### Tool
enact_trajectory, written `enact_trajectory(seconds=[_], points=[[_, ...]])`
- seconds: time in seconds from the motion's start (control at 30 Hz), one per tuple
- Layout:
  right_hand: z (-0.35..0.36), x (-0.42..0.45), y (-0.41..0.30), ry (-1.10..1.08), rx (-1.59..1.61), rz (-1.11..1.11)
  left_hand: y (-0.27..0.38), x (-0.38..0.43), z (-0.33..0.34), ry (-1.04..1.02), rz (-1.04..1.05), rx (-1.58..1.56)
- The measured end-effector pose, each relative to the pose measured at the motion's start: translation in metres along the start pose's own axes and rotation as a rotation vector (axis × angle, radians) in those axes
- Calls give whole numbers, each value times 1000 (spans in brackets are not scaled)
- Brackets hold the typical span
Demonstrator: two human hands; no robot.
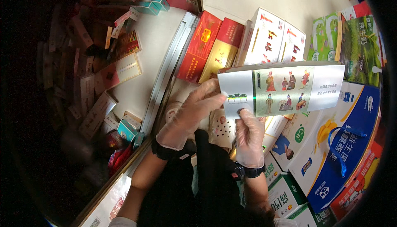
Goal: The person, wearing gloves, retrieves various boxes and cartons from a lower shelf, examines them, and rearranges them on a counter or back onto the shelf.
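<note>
A silver and pale green cigarette carton (283,92), printed with small robed figures, is held up in front of me. My right hand (250,134), in a clear plastic glove, grips its lower edge with the thumb on the front face. My left hand (197,109), gloved likewise, touches the carton's left end with its fingers; whether it bears any weight cannot be seen. Beyond the carton stand a red carton (201,45), a red and gold carton (221,48) and white cartons with red writing (266,36).
A dim cabinet on the left holds scattered cartons (119,72) behind a metal sliding-door track (170,59). To the right are a blue and white gift box (335,146) with a cord handle, green milk boxes (361,47) and green-white boxes (283,196). Light clogs (221,127) are below.
</note>
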State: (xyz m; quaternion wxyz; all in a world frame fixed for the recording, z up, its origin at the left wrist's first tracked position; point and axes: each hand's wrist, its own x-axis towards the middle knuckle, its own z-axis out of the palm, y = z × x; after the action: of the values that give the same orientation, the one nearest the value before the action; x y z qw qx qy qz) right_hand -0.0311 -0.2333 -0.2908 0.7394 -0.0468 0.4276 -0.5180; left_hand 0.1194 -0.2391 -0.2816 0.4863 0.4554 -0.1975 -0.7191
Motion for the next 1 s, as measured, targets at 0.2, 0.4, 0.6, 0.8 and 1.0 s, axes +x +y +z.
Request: enact_trajectory(seconds=[0.2, 0.4, 0.6, 0.8, 1.0], points=[[2, 0, 3, -75, -7, 14, 2, -3, 2, 44, -27, 10], [5, -8, 1, -108, -31, -28, 12, -10, 6, 13, 35, 27], [27, -39, -34, -234, -196, -67, 59, -44, 34, 50, 121, 218], [20, -76, -103, -269, -311, -213, 125, -95, 75, -34, 155, 339], [30, -145, -153, -518, -373, -433, 150, -171, 102, 88, 282, 372]])
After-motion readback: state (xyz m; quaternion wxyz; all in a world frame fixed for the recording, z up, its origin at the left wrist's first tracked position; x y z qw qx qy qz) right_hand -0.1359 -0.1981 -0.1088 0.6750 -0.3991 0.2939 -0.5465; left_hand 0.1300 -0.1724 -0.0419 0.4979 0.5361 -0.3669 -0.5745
